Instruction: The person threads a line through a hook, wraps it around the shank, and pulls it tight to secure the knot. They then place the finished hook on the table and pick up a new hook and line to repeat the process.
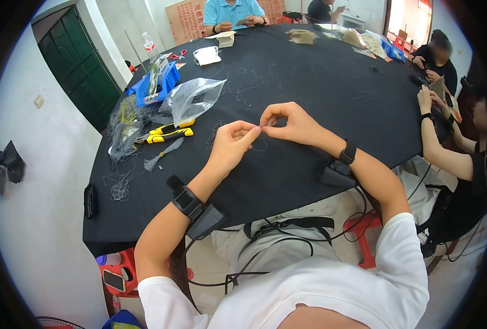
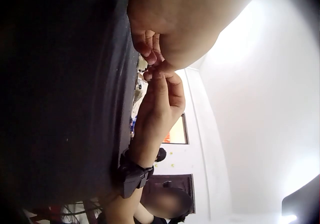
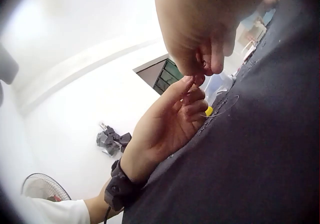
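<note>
My left hand (image 1: pixel 231 147) and right hand (image 1: pixel 295 125) meet fingertip to fingertip over the near part of the black table. Between them they pinch a thin, clear line (image 3: pixel 233 104), which curves out below the fingers as a loose loop in the right wrist view. Thumb and forefinger of each hand press together at the meeting point. The bit of line right between the fingertips is hidden by them. In the left wrist view, the right hand (image 2: pixel 159 101) reaches up to the left hand's fingers.
Yellow-and-black pliers (image 1: pixel 169 133) lie left of my hands, by a tied bundle of line (image 1: pixel 164 155) and a grey tangle (image 1: pixel 124 134). Behind are a clear plastic bag (image 1: pixel 196 98) and a blue bin (image 1: pixel 169 79). A black case (image 1: pixel 91 200) sits at the left edge. Other people sit around the table.
</note>
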`<state>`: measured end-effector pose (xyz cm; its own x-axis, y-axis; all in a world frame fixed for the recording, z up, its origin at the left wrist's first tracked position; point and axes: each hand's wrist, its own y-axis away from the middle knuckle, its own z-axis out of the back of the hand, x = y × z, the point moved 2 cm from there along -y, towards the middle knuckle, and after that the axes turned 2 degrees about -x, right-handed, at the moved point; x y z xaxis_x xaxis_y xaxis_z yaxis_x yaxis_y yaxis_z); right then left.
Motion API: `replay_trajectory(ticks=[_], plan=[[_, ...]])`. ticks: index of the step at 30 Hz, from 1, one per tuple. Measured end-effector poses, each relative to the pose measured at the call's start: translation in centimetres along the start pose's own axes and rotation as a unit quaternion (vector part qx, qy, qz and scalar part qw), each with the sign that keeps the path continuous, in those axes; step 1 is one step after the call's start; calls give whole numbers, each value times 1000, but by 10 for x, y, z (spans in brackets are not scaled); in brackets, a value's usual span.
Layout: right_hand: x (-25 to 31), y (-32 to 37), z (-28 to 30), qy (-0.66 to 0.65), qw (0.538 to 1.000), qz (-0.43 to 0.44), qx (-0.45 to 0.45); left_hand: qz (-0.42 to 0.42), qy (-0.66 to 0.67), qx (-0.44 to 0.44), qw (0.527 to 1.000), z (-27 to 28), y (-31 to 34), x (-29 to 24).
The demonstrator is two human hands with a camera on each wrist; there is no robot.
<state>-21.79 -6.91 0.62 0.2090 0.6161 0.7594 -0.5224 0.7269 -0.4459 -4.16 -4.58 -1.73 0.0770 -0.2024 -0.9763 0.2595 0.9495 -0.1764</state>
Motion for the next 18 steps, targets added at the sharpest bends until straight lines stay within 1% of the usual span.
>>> replay_trajectory(ticks=[2, 5, 8, 14, 18], plan=[[-6, -1, 0, -52, 998, -17, 1, -7, -9, -2, 1000, 1, 0, -1], [-12, -2, 0, -155, 986, -66, -1, -20, -19, -5, 1000, 1, -1, -2], [-11, -2, 1, -170, 983, -69, 6, -36, -15, -11, 999, 2, -2, -2], [-5, -2, 0, -171, 981, -82, -25, -61, -21, -44, 997, 3, -1, -3], [-8, -1, -2, -190, 976, -106, -9, -64, -14, -44, 997, 4, -1, -4]])
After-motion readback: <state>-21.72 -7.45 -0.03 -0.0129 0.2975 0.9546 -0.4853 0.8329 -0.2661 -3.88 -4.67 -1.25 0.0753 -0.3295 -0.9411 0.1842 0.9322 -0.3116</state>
